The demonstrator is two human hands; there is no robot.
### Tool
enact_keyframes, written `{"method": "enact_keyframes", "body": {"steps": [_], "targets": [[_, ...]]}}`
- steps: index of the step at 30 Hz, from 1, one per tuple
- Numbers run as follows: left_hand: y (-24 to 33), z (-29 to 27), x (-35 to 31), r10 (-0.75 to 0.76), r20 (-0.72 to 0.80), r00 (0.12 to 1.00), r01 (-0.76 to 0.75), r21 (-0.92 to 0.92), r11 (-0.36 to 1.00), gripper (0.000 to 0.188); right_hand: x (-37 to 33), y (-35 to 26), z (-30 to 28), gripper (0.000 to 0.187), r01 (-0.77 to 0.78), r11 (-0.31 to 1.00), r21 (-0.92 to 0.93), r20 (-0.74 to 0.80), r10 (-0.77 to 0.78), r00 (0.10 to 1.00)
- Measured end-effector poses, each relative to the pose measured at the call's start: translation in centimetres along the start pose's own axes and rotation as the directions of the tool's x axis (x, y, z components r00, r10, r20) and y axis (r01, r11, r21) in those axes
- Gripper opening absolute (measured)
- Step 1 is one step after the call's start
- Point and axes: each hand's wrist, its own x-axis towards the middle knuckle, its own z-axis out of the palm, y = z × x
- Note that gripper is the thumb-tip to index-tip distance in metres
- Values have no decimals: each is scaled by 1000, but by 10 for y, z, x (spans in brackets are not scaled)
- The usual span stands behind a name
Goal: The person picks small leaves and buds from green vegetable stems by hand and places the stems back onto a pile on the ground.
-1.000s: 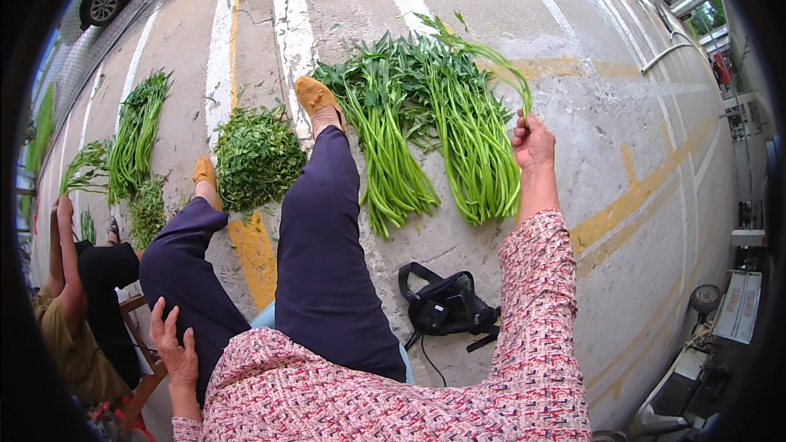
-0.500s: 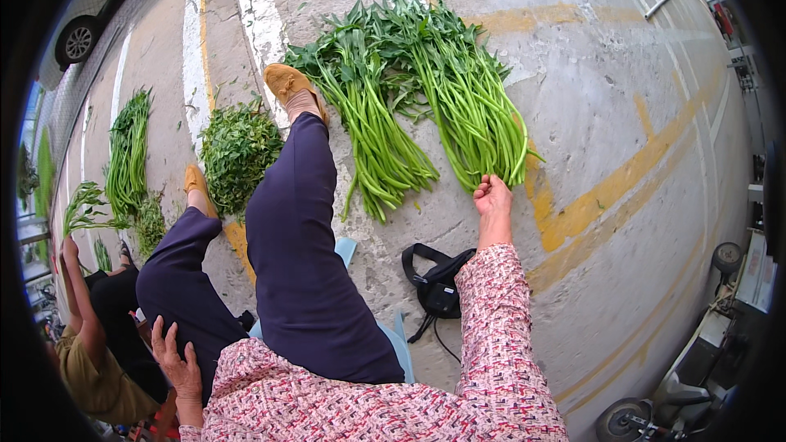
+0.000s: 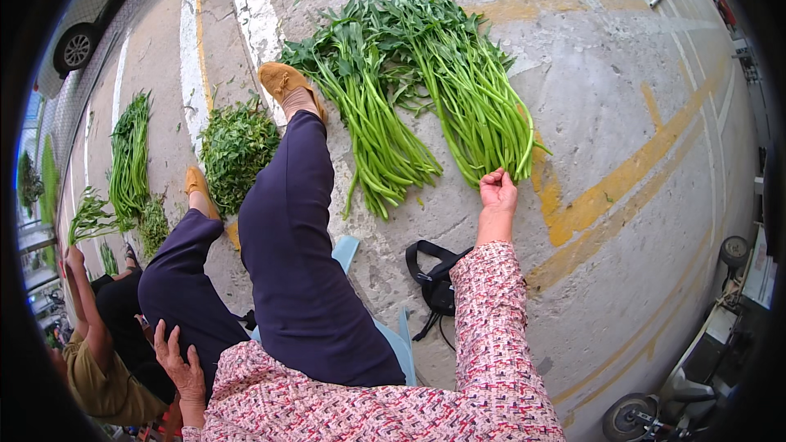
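Note:
Two bundles of water spinach lie on the concrete ahead of me, leaves away and pale stem ends toward me. At the cut ends of the right bundle (image 3: 483,106), my right hand (image 3: 498,203) has its fingers pinched together on the stems. The left bundle (image 3: 379,123) lies beside it, its leaves overlapping the right one's at the top. My left hand (image 3: 182,367) rests on my left thigh with its fingers spread, holding nothing.
A heap of loose leafy greens (image 3: 237,146) sits between my feet. Farther left lies another green bundle (image 3: 129,160), near a co-worker (image 3: 106,368) who holds up some stems. A black bag (image 3: 438,286) lies by my right forearm. Parked vehicles stand at the edges.
My right hand has stayed at the stem ends, shifting only slightly. The whole view has moved a little. The co-worker's raised greens have dipped slightly.

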Motion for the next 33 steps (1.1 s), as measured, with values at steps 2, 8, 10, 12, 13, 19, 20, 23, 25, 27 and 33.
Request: {"method": "enact_keyframes", "body": {"steps": [2, 8, 10, 12, 13, 19, 20, 23, 25, 27, 33], "targets": [[0, 0, -1, 0, 3, 1000, 0, 12, 1000, 42, -1, 1, 0, 19, -15, 999, -28, -75, 12, 997], [5, 0, 1, -16, 1, 1000, 16, 9, 1000, 43, 2, 0, 5, 22, 12, 995, -95, -162, -27, 986], [3, 1, 1, -6, -5, 1000, 6, 7, 1000, 43, 2, -1, 5, 20, 30, 994, -101, -190, -49, 981], [3, 1, 1, 3, -9, 1000, -3, 7, 1000, 43, 2, -1, 4, 18, 31, 996, -87, -198, -48, 979], [4, 1, 2, 6, -9, 1000, -6, 10, 1000, 43, 2, -1, 4, 17, 31, 996, -79, -199, -46, 979], [4, 2, 1, 0, -7, 1000, 0, 9, 1000, 43, -1, 7, -6, 13, 38, 999, -22, -182, -41, 982], [3, 2, 1, -4, -6, 1000, 4, 12, 1000, 44, -2, 8, -9, 13, 44, 998, -37, -180, -50, 982], [6, 1, 3, 1, -6, 1000, -1, 6, 1000, 44, -3, 8, -20, 13, 52, 992, -118, -205, -75, 976], [7, 0, 3, 7, -11, 1000, -7, 3, 1000, 44, -7, 9, -24, 13, 48, 986, -158, -219, -83, 972], [8, 1, 0, 2, -15, 1000, -2, 9, 1000, 44, -15, 16, -25, 14, 38, 979, -201, -236, -86, 968], [8, 0, 3, -7, -2, 1000, 8, 8, 1000, 43, -19, 24, -30, 13, 62, 981, -184, -218, -102, 971]]}}
